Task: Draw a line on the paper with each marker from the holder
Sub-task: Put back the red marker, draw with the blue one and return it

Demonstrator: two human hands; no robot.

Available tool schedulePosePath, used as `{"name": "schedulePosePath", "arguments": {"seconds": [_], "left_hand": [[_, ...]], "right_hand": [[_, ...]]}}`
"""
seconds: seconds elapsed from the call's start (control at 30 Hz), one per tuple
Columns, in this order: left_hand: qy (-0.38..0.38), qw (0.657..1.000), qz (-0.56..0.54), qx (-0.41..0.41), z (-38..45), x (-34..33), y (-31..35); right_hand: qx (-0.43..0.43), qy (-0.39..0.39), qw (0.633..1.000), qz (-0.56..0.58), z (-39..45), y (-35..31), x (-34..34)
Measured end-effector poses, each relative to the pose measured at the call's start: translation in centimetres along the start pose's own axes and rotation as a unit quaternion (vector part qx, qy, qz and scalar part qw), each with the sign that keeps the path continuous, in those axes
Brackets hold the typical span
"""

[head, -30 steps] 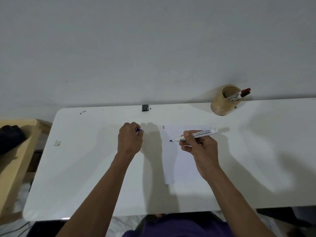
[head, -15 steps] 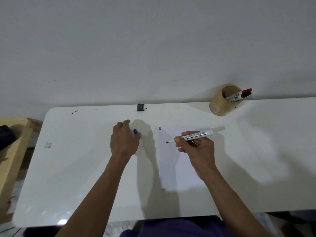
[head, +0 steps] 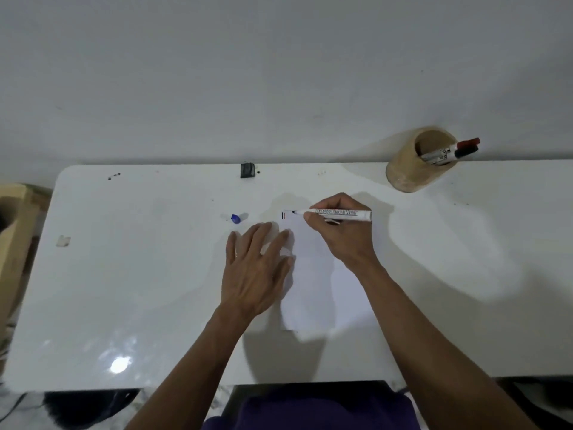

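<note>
A white sheet of paper (head: 313,293) lies on the white table (head: 139,274). My right hand (head: 344,234) grips an uncapped white marker (head: 341,213), whose tip touches the paper's top left corner beside two short drawn lines (head: 283,216). My left hand (head: 257,268) lies flat with fingers spread, pressing on the paper's left edge. The blue cap (head: 235,218) rests on the table just left of the paper. A wooden holder (head: 409,172) at the back right contains two capped markers, one red (head: 465,143) and one black (head: 463,152).
A small black object (head: 247,170) sits at the table's back edge against the wall. A bit of tape (head: 63,241) is stuck near the left side. A wooden piece of furniture (head: 12,237) stands left of the table.
My left hand let go of the blue cap, opened and moved right onto the paper's edge. My right hand carried the marker tip up to the paper's top left corner.
</note>
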State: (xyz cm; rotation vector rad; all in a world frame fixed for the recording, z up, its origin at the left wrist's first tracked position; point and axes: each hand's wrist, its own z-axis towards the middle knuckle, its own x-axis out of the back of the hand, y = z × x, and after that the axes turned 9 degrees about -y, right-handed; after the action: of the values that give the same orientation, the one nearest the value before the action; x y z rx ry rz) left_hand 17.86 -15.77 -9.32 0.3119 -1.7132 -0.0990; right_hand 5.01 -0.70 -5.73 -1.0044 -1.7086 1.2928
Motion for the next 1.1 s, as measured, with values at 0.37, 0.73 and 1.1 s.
{"name": "schedulePosePath", "arguments": {"seconds": [0.37,0.73,1.1], "left_hand": [[0.065,0.998,0.018,0.000,-0.2,-1.3,-0.1],[0.090,0.996,0.010,-0.004,-0.1,-1.8,-0.2],[0.095,0.995,0.002,-0.003,-0.1,-1.9,-0.2]], "right_hand": [[-0.005,0.000,0.999,-0.045,1.7,2.5,-0.8],[-0.002,0.001,0.998,-0.057,1.9,2.9,-1.1],[-0.009,-0.009,0.997,-0.078,1.8,2.8,-1.0]]}}
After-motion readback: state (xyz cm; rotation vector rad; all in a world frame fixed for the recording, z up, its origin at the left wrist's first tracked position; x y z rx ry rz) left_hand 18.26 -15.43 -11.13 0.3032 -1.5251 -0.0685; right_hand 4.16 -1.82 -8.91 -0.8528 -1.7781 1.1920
